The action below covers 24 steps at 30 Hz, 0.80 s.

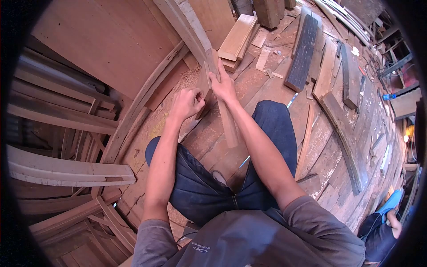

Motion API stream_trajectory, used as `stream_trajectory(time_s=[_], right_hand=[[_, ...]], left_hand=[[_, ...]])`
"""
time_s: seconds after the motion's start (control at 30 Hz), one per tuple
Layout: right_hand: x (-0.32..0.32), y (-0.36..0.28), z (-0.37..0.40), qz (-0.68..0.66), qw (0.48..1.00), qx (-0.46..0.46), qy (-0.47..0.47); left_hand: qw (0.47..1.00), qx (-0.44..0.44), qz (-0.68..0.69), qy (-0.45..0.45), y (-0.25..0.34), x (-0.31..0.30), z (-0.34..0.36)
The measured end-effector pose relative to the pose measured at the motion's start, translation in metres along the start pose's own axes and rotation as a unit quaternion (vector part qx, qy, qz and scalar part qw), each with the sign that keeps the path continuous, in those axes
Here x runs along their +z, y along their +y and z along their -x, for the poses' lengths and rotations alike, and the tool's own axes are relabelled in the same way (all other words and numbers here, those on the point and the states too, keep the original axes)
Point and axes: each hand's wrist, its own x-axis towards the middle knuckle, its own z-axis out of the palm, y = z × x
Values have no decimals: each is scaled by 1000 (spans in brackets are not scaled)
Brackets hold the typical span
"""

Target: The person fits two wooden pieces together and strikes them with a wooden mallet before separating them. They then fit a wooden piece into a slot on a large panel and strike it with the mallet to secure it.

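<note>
With right fingers (220,69), gripping narrow brown wooden strip (228,127). Curling left fingers (197,95) beside it, cannot tell if empty. Could let it twist by gripping loosely.

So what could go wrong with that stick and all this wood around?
The bare right hand might get a splinter from the wooden stick. If the grip slips, the stick could bump a knee. Someone might trip over the dark plank lying on the floor.
</note>
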Motion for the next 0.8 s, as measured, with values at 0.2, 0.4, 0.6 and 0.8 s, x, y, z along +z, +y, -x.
stream_trajectory(time_s=[0.2,0.4,0.6,0.8], right_hand=[[0,0,0,12,1000,-10,8],[1,5,-3,17,1000,-15,14],[5,16,-8,21,999,-29,32],[3,13,-6,40,998,-31,38]], left_hand=[[999,-8,-34,3,7,2,1],[998,-7,-58,27,8,14,1],[999,-14,-33,25,7,16,-1],[999,-8,-20,42,9,21,0]])
